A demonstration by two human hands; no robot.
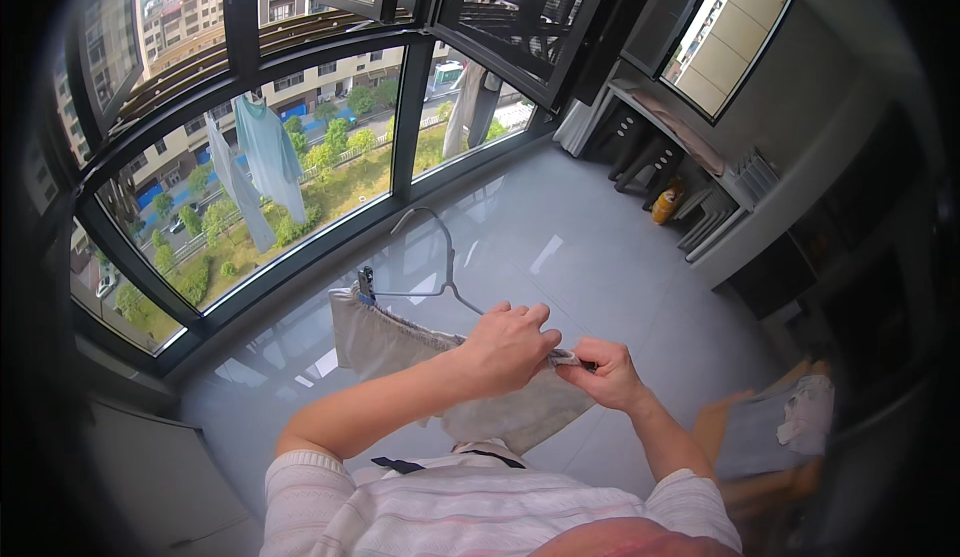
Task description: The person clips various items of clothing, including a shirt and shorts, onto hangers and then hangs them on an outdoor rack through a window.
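Before my chest hangs a pair of light beige elastic-waisted trousers or shorts (405, 339), partly covered by my forearm. A black hanger clip (365, 285) grips its far left waistband corner. From there a grey clip hanger (450, 257) runs back towards my hands, its hook uppermost. My left hand (511, 348) is closed over the hanger bar and the waistband near the right end. Beside it, my right hand (609, 374) pinches the waistband's right corner between thumb and fingers. A dark clip piece shows at those fingers, mostly hidden.
Tall windows (401, 122) with dark frames line the left and far side; a blue-white shirt (270, 156) hangs outside. Black stools (645, 148) and a yellow bottle (666, 204) stand under a shelf. On the right, a wooden chair (716, 426) bears folded clothes (806, 414).
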